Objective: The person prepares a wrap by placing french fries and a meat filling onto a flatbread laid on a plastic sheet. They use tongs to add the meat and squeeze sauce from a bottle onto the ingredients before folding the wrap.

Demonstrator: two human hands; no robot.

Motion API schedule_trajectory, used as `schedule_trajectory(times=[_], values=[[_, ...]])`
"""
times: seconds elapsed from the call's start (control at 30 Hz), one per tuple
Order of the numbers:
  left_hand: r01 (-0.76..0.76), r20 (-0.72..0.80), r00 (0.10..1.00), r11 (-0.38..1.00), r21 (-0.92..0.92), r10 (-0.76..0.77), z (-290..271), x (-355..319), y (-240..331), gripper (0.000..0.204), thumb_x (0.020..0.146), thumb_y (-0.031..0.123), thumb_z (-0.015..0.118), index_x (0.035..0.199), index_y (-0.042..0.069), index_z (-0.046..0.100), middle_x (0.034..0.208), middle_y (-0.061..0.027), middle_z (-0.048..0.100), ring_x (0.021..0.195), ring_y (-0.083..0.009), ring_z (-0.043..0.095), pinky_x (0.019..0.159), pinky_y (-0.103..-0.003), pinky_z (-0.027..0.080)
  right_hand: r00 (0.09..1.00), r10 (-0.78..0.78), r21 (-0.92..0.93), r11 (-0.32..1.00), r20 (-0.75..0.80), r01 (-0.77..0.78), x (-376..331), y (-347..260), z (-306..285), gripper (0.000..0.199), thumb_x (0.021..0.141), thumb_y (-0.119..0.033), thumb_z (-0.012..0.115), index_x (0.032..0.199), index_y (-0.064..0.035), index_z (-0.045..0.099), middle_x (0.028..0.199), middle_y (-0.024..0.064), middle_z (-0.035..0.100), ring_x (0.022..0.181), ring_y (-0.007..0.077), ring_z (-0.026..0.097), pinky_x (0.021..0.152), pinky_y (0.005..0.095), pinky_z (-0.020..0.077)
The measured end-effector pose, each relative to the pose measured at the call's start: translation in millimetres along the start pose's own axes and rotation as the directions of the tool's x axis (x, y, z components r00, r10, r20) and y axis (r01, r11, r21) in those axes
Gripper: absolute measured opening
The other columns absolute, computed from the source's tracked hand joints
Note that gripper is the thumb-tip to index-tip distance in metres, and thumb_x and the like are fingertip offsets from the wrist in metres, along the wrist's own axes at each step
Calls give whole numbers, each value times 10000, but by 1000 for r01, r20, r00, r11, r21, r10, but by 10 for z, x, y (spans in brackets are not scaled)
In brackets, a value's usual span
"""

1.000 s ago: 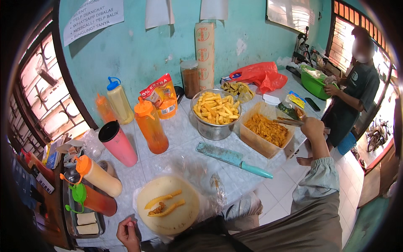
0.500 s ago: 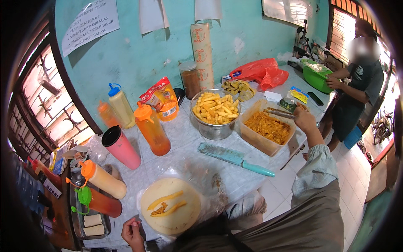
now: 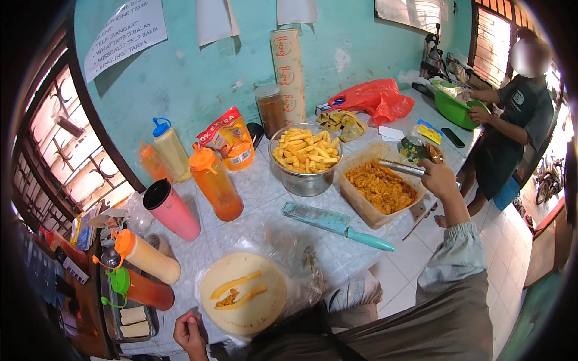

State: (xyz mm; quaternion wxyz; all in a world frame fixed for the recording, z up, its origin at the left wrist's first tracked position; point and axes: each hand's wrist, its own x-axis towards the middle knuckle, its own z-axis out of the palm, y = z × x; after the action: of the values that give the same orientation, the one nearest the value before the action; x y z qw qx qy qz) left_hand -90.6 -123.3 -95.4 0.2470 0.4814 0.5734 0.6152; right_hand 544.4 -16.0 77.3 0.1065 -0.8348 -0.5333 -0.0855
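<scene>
My right hand (image 3: 439, 177) grips metal tongs (image 3: 404, 169) over a rectangular plastic tub (image 3: 372, 212) of orange-brown shredded filling (image 3: 380, 188). The tong tips are at the filling's far edge. Near the table's front edge, my left hand (image 3: 189, 333) rests with its fingers curled in, nothing visible in them. Beside it lies a round flatbread (image 3: 253, 319) on clear plastic. Two fries (image 3: 238, 284) and a little filling (image 3: 227, 299) sit on the flatbread. Beyond the tub's left side stands a metal bowl (image 3: 307, 182) heaped with fries (image 3: 304, 150).
A turquoise-handled cleaver (image 3: 337, 225) lies mid-table. Left of it stand a pink tumbler (image 3: 174, 213) and several squeeze bottles (image 3: 218, 185). A tray (image 3: 150, 331) with rolled wraps is at the lower left. At far right, a person (image 3: 518, 114) handles a green basin (image 3: 454, 108).
My right hand and the tongs have dipped slightly over the tub. My left hand keeps its place. The person at far right has straightened up and shifted a hand in the green basin.
</scene>
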Motion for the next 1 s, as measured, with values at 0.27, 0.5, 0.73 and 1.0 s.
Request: schedule_trajectory(times=[0.27, 0.5, 0.73, 1.0], values=[[-15, 22, 1000, 999, 30, 15, -26, 38, -38, 102, 897, 71, 551, 952, -9, 583, 825, -32, 578, 694, -66, 513, 634, -187, 439, 947, -204, -126, 976, -247, 177, -226, -121, -111, 218, 671, -158, 549, 873, -122, 622, 806, 85, 649, 769, 289, 626, 706, 447, 463], [-19, 4, 1000, 999, 35, 19, 6, 21, -9, 108, 894, 61, 552, 952, -24, 585, 812, -43, 588, 690, -79, 526, 633, -199, 437, 944, -325, -318, 903, -61, 290, 174, -385, 33, 181, 664, -170, 565, 814, -132, 660, 732, 77, 652, 713, 256, 642, 643, 397, 474], [0, -10, 1000, 1000, -20, 0, 96, -2, 74, 120, 897, 106, 569, 949, -2, 580, 792, -26, 584, 715, -68, 538, 623, -178, 434, 923, -384, -337, 869, 2, 362, 157, -365, 38, 156, 665, -191, 589, 787, -137, 670, 691, 69, 653, 663, 244, 643, 639, 375, 466], [-3, 9, 1000, 999, 48, 2, 61, 6, 80, 117, 896, 105, 566, 946, 0, 580, 793, -26, 584, 694, -71, 520, 624, -181, 424, 854, -499, -300, 845, -147, 442, -63, -285, -35, 124, 629, -165, 574, 728, -121, 635, 641, 57, 612, 640, 254, 618, 632, 394, 447]])
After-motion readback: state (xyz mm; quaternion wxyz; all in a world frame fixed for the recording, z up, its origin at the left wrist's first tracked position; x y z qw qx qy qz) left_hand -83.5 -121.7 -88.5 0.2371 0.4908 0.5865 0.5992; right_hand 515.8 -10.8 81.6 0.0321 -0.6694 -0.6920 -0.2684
